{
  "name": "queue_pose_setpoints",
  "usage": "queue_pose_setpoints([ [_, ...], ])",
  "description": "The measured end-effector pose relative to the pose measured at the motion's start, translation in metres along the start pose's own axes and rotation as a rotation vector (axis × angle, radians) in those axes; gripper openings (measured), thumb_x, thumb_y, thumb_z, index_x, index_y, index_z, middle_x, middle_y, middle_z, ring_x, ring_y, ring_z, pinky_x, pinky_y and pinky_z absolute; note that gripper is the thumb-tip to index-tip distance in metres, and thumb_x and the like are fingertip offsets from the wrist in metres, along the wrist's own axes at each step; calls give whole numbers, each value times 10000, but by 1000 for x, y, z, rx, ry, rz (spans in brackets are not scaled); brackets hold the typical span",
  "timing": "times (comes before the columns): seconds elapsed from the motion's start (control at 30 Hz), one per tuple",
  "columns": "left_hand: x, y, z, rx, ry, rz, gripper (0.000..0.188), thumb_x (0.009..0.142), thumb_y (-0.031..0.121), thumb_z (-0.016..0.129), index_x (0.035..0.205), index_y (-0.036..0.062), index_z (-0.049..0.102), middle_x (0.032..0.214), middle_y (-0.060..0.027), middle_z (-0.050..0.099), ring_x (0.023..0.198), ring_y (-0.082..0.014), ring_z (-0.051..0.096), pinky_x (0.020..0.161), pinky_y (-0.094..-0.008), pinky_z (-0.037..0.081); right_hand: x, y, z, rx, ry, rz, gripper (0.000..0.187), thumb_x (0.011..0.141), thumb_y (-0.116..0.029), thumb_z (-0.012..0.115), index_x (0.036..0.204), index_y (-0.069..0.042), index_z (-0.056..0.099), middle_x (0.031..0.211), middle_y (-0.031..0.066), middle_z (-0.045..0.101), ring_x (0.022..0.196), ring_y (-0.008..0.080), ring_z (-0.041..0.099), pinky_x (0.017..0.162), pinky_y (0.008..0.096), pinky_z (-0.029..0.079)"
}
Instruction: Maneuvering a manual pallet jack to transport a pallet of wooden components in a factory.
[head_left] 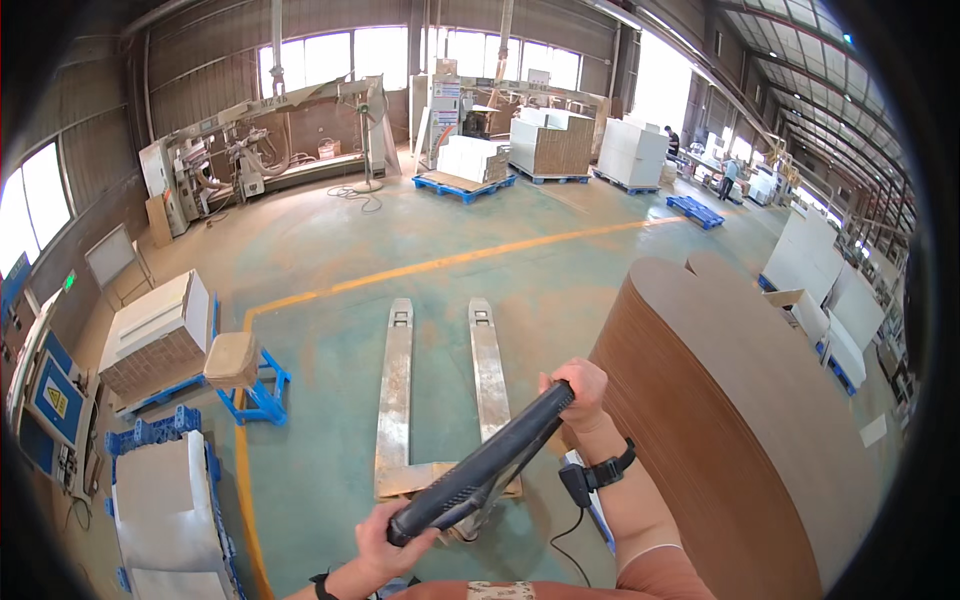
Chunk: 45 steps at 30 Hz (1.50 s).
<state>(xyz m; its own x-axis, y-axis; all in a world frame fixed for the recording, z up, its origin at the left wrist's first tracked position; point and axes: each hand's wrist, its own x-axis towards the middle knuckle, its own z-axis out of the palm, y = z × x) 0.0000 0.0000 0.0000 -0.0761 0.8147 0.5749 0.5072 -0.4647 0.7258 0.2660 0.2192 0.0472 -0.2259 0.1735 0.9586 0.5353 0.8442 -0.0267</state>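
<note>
Left hand (381, 544) and right hand (584, 390) wrap handle (482, 460) ends, 8 and 2 o'clock: good hold, pallet jack (394, 410) looks heavy, stiff.

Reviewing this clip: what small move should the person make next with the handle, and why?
Probably draw the right hand back slightly, squaring the black handle with the forks: the handle slants, its end in the left hand lying nearer, while the bare forks point ahead and the brown stack stands close on the right.

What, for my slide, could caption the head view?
Left grip and right grip on a black pallet-jack handle, forks pointing toward a yellow floor line.
</note>
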Motion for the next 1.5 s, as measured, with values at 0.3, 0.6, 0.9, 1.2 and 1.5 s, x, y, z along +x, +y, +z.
queue_pose_setpoints([
  [0.3,43,-18,3,44,208,-96,341,630,76,713,911,20,527,632,-39,561,541,-113,534,535,-245,430,27,34,76,95,16,-8,244,640,-55,717,682,-96,480,522,64,430,451,251,463,412,342,367],
  [0.6,96,-86,-56,54,281,-70,334,638,80,718,922,23,551,673,-68,599,561,-152,579,551,-268,455,47,32,182,60,60,-15,256,627,-53,732,713,-93,495,563,75,482,485,260,494,437,335,392],
  [0.9,177,-198,-116,62,299,-41,307,640,85,742,895,47,574,685,-88,627,567,-185,628,543,-259,488,80,30,293,-33,-3,81,259,632,-34,728,729,-88,494,629,84,500,560,272,521,498,347,421],
  [1.2,272,-324,-170,200,501,14,265,630,79,727,833,46,559,624,-78,576,505,-158,554,508,-253,451,118,42,405,-49,12,70,219,652,-68,720,738,-95,520,634,71,526,574,259,541,499,351,424],
  [1.5,381,-443,-206,336,622,-15,214,633,24,688,799,39,555,626,-60,534,574,-144,512,550,-281,424,150,87,508,82,-146,238,259,570,-26,688,758,-79,519,678,78,541,612,282,564,517,363,444],
])
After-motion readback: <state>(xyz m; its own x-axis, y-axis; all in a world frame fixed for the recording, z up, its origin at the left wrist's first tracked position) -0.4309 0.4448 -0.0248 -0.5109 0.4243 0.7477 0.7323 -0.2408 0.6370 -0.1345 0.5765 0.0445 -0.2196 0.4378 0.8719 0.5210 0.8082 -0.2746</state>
